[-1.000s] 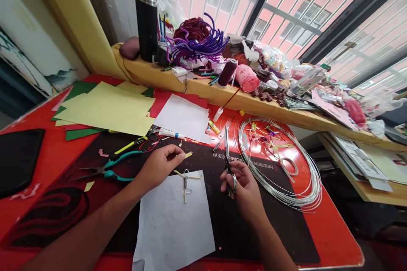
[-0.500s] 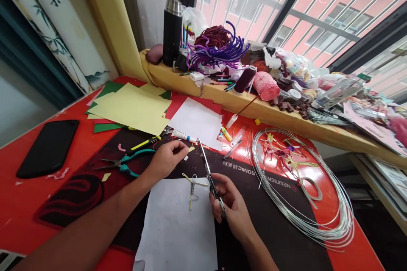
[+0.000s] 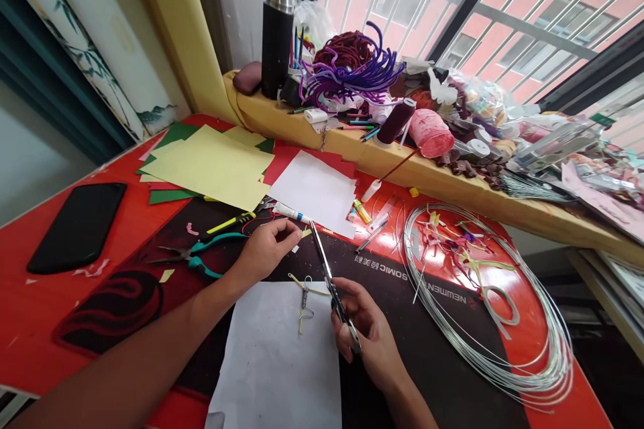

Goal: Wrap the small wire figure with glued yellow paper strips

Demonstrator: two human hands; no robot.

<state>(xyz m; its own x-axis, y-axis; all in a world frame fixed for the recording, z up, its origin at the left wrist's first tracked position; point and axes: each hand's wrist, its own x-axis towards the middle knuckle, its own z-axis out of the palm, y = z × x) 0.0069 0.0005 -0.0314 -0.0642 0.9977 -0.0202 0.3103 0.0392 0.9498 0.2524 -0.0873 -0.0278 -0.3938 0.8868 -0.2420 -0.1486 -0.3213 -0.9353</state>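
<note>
My right hand [image 3: 365,325] grips a pair of scissors [image 3: 329,281], its blades pointing up and away and looking nearly closed. My left hand [image 3: 266,248] is closed in a pinch to the left of the blade tips, with a small piece of yellow paper [image 3: 305,233] showing at the fingertips. Below both hands, a twisted wire figure [image 3: 304,298] with yellow-wrapped limbs lies on a white sheet of paper [image 3: 282,355]. A tiny white scrap [image 3: 295,249] rests on the dark mat just under the left fingertips.
Left of my arm lie teal-handled pliers [image 3: 198,256], a yellow utility knife [image 3: 230,222] and a black phone [image 3: 78,226]. Coloured paper sheets [image 3: 206,167] and a glue tube [image 3: 290,212] are behind. A large wire coil [image 3: 543,355] occupies the right; a crowded sill [image 3: 342,144] runs along the back.
The camera view has shifted slightly. Both hands, the scissors and the yellow paper piece keep nearly the same positions; the scissor blades look a little closer to the left fingertips.
</note>
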